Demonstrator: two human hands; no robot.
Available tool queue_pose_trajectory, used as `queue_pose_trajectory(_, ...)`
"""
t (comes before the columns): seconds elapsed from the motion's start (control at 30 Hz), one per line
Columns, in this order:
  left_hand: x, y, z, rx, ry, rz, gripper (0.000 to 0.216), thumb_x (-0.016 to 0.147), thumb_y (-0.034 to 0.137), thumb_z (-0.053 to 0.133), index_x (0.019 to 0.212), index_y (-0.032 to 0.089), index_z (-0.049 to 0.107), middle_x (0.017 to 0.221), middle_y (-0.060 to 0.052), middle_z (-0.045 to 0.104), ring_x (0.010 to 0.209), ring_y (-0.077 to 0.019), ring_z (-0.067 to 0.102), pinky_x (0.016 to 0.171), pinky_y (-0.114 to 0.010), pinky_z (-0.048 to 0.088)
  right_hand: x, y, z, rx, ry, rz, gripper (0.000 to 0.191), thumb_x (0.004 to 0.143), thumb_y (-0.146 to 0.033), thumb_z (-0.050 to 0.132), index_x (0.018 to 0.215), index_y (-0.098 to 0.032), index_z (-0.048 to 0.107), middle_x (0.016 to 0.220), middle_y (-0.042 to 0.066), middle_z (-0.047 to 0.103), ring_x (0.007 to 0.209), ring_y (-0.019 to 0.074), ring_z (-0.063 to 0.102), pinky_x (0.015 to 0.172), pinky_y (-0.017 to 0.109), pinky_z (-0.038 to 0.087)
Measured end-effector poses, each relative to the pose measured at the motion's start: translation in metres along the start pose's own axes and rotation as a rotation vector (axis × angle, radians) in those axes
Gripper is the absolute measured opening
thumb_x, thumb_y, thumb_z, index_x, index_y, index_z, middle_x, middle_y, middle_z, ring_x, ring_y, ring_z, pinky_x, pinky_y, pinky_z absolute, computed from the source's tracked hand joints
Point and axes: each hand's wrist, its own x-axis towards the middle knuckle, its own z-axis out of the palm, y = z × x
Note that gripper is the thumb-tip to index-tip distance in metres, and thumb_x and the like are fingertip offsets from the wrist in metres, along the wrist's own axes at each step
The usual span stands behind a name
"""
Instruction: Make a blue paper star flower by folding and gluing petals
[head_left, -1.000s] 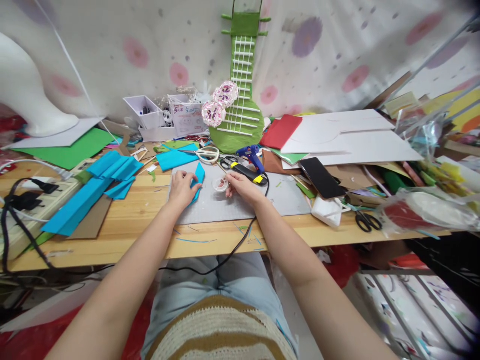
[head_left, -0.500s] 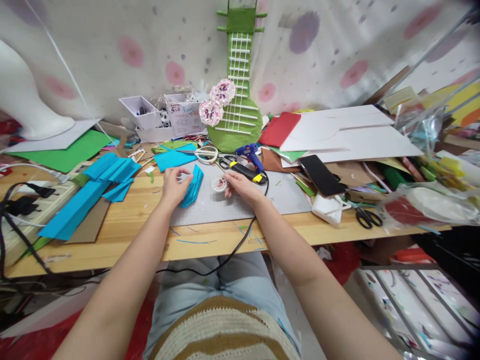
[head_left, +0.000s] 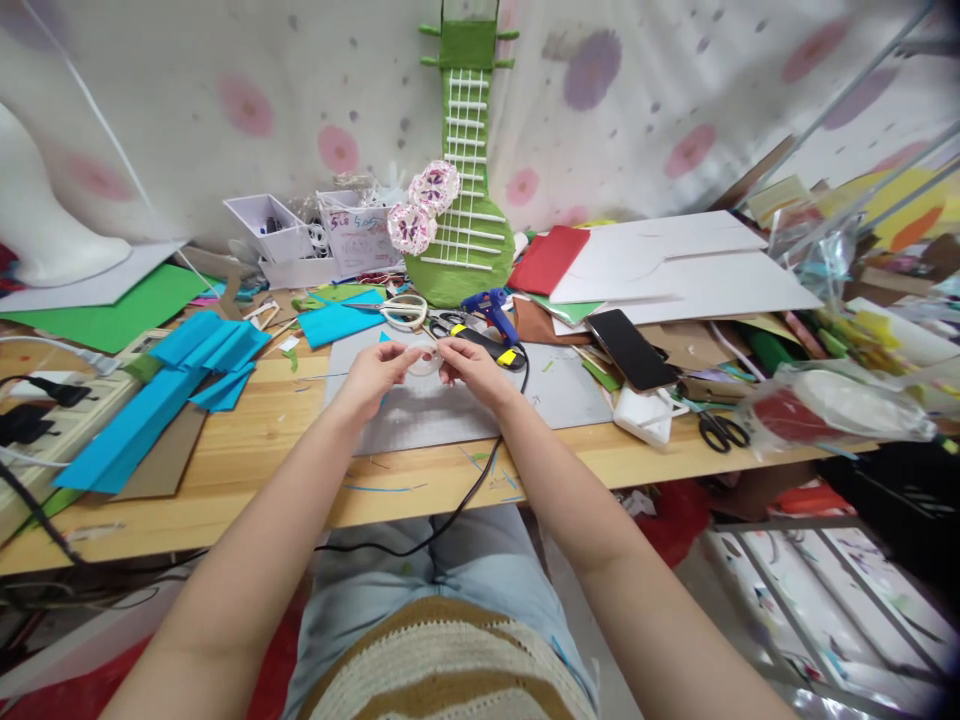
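Observation:
A small clear tape roll (head_left: 425,366) is between my two hands over the grey cutting mat (head_left: 420,432). My right hand (head_left: 474,372) is closed on the roll's right side. From the left, my left hand (head_left: 379,376) pinches at the roll's upper edge, its fingertips almost meeting those of my right hand. Behind my left hand shows a corner of a blue folded paper stack (head_left: 385,338); most of it is hidden. Just beyond my hands lie a black-and-yellow tool (head_left: 491,345) and a blue glue gun (head_left: 491,310).
A green paper-covered guitar shape (head_left: 459,270) stands against the wall. Blue paper strips (head_left: 142,420) and a power strip (head_left: 97,400) lie left. A phone (head_left: 631,348) and black scissors (head_left: 723,431) are right. The glue gun's black cord (head_left: 491,465) hangs over the table edge.
My left hand has moved right, from beside the blue folded paper to the tape roll, and its fingers have closed there. My right hand stays on the roll. The view has shifted slightly.

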Motion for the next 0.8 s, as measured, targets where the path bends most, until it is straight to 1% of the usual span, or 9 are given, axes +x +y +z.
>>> queue_pose_trajectory(0.07,-0.001,0.003,0.001,-0.118,-0.049,-0.094,0.038,0.058,0.049,0.073,0.071,0.014,0.063,0.062,0.002,0.058,0.042,-0.0029,0.034,0.043,-0.020,0.029,0.002,0.002,-0.004,0.033,0.005,0.021,0.038,0.073,-0.052,0.060,0.088,-0.017,0.061,0.054,-0.005,0.054,0.047,0.0051,0.049,0.046,0.017,0.036)
queue_pose_trajectory(0.13,-0.002,0.005,0.001,-0.189,-0.091,-0.147,0.038,0.060,0.047,0.073,0.074,0.013,0.064,0.071,0.000,0.063,0.041,-0.0012,0.035,0.042,-0.018,0.032,0.004,0.005,-0.009,0.046,-0.006,0.034,0.040,0.071,-0.052,0.062,0.088,-0.017,0.061,0.054,-0.005,0.054,0.047,0.0053,0.050,0.046,0.017,0.036)
queue_pose_trajectory(0.27,-0.002,0.003,0.001,-0.374,-0.193,-0.274,0.026,0.066,0.036,0.072,0.080,0.015,0.067,0.093,-0.005,0.067,0.055,-0.0047,0.053,0.058,-0.021,0.049,0.007,0.011,-0.017,0.115,-0.017,0.036,0.037,0.068,-0.049,0.067,0.086,-0.017,0.061,0.061,-0.004,0.056,0.051,0.0049,0.051,0.047,0.016,0.037)
queue_pose_trajectory(0.33,-0.002,0.003,0.000,-0.430,-0.268,-0.297,0.020,0.069,0.029,0.071,0.083,0.015,0.069,0.100,-0.007,0.067,0.062,-0.0066,0.057,0.066,-0.024,0.052,0.007,0.011,-0.020,0.190,-0.023,0.048,0.035,0.066,-0.046,0.070,0.086,-0.018,0.061,0.063,-0.005,0.056,0.051,0.0046,0.049,0.047,0.016,0.038)
queue_pose_trajectory(0.43,-0.004,0.006,0.001,-0.468,-0.348,-0.254,0.021,0.070,0.021,0.068,0.090,0.015,0.070,0.108,-0.007,0.066,0.068,-0.0072,0.059,0.074,-0.024,0.052,0.005,0.006,-0.024,0.310,-0.044,0.066,0.031,0.066,-0.042,0.071,0.084,-0.018,0.059,0.065,-0.005,0.055,0.050,0.0045,0.047,0.047,0.016,0.037)
queue_pose_trajectory(0.5,-0.007,0.009,0.004,-0.476,-0.370,-0.218,0.023,0.068,0.018,0.068,0.091,0.016,0.070,0.105,-0.007,0.066,0.068,-0.0070,0.059,0.076,-0.025,0.052,0.003,0.002,-0.026,0.348,-0.051,0.079,0.026,0.070,-0.039,0.068,0.081,-0.018,0.058,0.064,-0.004,0.054,0.050,0.0045,0.045,0.047,0.016,0.037)
queue_pose_trajectory(0.63,-0.007,0.011,0.009,-0.459,-0.388,-0.171,0.025,0.064,0.016,0.069,0.089,0.015,0.070,0.090,-0.005,0.068,0.065,-0.0076,0.057,0.075,-0.026,0.051,0.002,0.000,-0.029,0.347,-0.035,0.124,0.018,0.077,-0.036,0.062,0.081,-0.019,0.056,0.064,-0.004,0.053,0.051,0.0051,0.043,0.048,0.016,0.037)
queue_pose_trajectory(0.7,-0.004,0.011,0.011,-0.432,-0.359,-0.171,0.023,0.064,0.020,0.070,0.087,0.014,0.070,0.086,-0.005,0.067,0.064,-0.0080,0.057,0.073,-0.027,0.051,0.003,0.001,-0.029,0.357,-0.047,0.136,0.019,0.076,-0.035,0.063,0.083,-0.019,0.056,0.067,-0.004,0.054,0.053,0.0055,0.045,0.048,0.016,0.038)
queue_pose_trajectory(0.8,0.002,0.010,0.011,-0.325,-0.271,-0.167,0.024,0.063,0.029,0.071,0.080,0.013,0.068,0.083,-0.005,0.066,0.059,-0.0074,0.055,0.066,-0.026,0.049,0.003,0.003,-0.028,0.369,-0.066,0.124,0.024,0.072,-0.036,0.067,0.085,-0.020,0.056,0.073,-0.003,0.057,0.056,0.0059,0.046,0.049,0.016,0.039)
